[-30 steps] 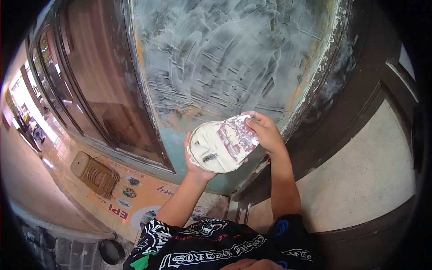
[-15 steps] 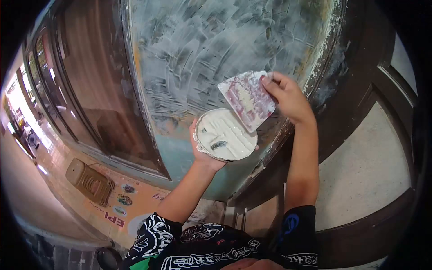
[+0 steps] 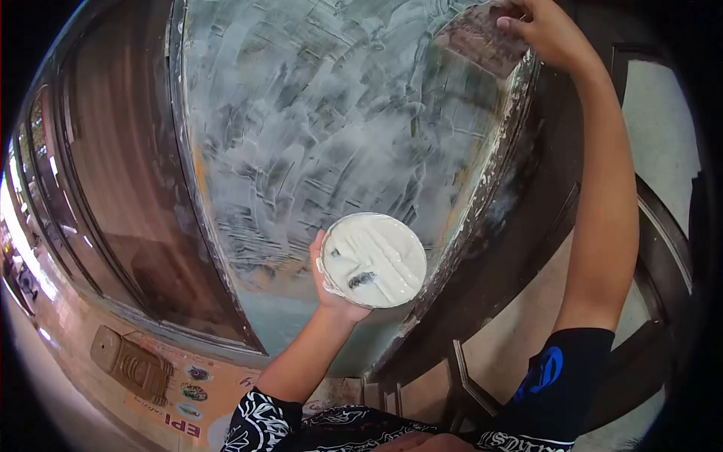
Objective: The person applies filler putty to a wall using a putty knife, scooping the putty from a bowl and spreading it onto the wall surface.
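My left hand holds a round container of white paste from below and its left side, fingers wrapped round it. Dark specks show in the paste near its lower left. Up at the top right, my right hand grips a flat, paste-smeared scraper between thumb and fingers. The scraper lies against or very close to the upper right of the grey-green wall panel, which is streaked with white smears.
Dark wooden frames with brown panes stand at the left. A paste-marked edge borders the panel on the right, beside dark woodwork. A brown plastic stool and a printed orange banner are on the floor at lower left.
My right hand has moved up and right with the scraper, from beside the container to the upper wall. The container sits slightly lower in view, and the view has shifted.
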A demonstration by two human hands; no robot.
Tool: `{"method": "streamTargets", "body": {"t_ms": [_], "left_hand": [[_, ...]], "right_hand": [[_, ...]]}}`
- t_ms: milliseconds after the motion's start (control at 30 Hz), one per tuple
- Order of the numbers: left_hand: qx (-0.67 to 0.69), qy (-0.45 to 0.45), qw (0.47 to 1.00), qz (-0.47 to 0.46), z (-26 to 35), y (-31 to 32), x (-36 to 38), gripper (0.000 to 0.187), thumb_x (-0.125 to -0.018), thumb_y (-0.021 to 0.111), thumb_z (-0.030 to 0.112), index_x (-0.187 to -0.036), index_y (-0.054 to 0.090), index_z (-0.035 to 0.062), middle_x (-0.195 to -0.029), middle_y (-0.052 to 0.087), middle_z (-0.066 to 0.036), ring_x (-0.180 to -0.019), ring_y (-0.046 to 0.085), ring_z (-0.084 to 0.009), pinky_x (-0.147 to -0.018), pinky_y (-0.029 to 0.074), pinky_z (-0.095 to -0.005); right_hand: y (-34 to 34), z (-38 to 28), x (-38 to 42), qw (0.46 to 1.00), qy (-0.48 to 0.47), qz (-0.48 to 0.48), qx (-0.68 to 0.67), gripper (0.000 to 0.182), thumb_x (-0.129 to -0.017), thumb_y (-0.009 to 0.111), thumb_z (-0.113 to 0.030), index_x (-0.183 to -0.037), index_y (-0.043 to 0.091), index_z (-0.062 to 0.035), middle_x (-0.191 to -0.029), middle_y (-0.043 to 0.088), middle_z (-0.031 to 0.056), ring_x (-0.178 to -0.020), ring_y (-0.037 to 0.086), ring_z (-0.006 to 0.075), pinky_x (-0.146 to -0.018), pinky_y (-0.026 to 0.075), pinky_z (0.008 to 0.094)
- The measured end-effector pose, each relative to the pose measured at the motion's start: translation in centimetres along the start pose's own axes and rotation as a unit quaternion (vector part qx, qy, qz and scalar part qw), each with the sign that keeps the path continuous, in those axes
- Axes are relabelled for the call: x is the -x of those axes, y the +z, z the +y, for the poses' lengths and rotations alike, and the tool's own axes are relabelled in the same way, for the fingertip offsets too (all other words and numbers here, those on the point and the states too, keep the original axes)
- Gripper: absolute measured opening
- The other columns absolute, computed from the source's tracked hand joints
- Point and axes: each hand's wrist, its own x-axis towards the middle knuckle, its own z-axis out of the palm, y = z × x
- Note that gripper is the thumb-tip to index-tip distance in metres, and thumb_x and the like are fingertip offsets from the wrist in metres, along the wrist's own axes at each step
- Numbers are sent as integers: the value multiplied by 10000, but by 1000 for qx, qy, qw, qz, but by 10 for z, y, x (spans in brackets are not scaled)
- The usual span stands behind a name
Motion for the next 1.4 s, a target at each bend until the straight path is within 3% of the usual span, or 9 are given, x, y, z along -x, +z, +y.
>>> {"method": "streamTargets", "body": {"t_ms": [200, 567, 633, 700, 1000, 1100, 1300, 1333, 1400], "left_hand": [[-31, 4, 999, -6, 4, 25, 35, 758, -968, 362, 656, -1420, 551, 77, -1410, 592, -153, -1269, 573, -382, -1091, 440, -559], [-55, 36, 997, 28, 16, 26, 55, 756, -976, 368, 657, -1446, 534, 89, -1454, 561, -151, -1300, 544, -397, -1104, 417, -587], [-36, 46, 998, 33, 15, 19, 67, 767, -973, 370, 664, -1455, 525, 89, -1466, 549, -158, -1313, 530, -411, -1101, 406, -615], [-36, 18, 999, -26, 17, 16, 67, 765, -972, 373, 664, -1453, 529, 89, -1469, 547, -157, -1316, 530, -405, -1108, 403, -606], [11, -5, 996, -89, 6, 18, 67, 774, -973, 352, 670, -1453, 525, 88, -1466, 552, -162, -1326, 525, -405, -1118, 390, -608], [-6, -21, 996, -82, 3, 15, 67, 786, -969, 348, 676, -1461, 517, 86, -1477, 539, -172, -1326, 520, -426, -1107, 387, -638], [-31, 8, 999, 42, 5, 9, 63, 809, -950, 345, 689, -1456, 513, 82, -1444, 562, -174, -1283, 555, -430, -1069, 420, -651], [53, -36, 994, -84, 5, 14, 66, 806, -952, 352, 684, -1450, 520, 73, -1429, 575, -169, -1273, 567, -407, -1073, 435, -613], [29, -22, 998, -52, 6, 7, 64, 771, -960, 367, 670, -1433, 542, 86, -1436, 573, -158, -1279, 563, -399, -1085, 431, -596]], "right_hand": [[-70, -4, -13, 973, -53, 100, 201, 161, -870, 740, -67, -1006, 713, 14, -847, 735, 165, -752, 657, 201, -712, 525, 379], [-104, 37, -54, 980, -87, 143, 109, 88, -910, 696, -30, -988, 721, 2, -816, 730, 70, -743, 658, 149, -713, 538, 354], [-125, 22, -33, 999, -25, 22, 38, 92, -916, 695, -32, -994, 720, 9, -808, 721, 58, -715, 651, 134, -698, 540, 347], [-116, 15, -25, 987, -46, 7, 153, 101, -914, 713, -51, -979, 711, 27, -801, 712, 50, -690, 623, 121, -646, 522, 331], [-119, 32, -21, 996, -71, 18, 44, 99, -917, 701, -15, -1010, 725, 11, -795, 695, 18, -725, 612, 98, -663, 524, 307], [-109, 41, -26, 979, -109, 114, 129, 100, -910, 716, -28, -1002, 728, 9, -781, 694, 23, -733, 611, 103, -680, 526, 314], [-116, 30, -23, 996, -43, 43, 66, 126, -901, 722, -19, -1019, 721, 26, -796, 707, 30, -746, 607, 108, -692, 518, 319], [-109, 27, -20, 995, -23, 39, 86, 122, -901, 719, -14, -1009, 717, 42, -792, 703, 27, -745, 607, 111, -695, 517, 319], [-99, 33, -28, 991, -42, 89, 86, 103, -904, 711, -7, -994, 717, 43, -783, 696, 25, -734, 602, 104, -675, 517, 317]]}}
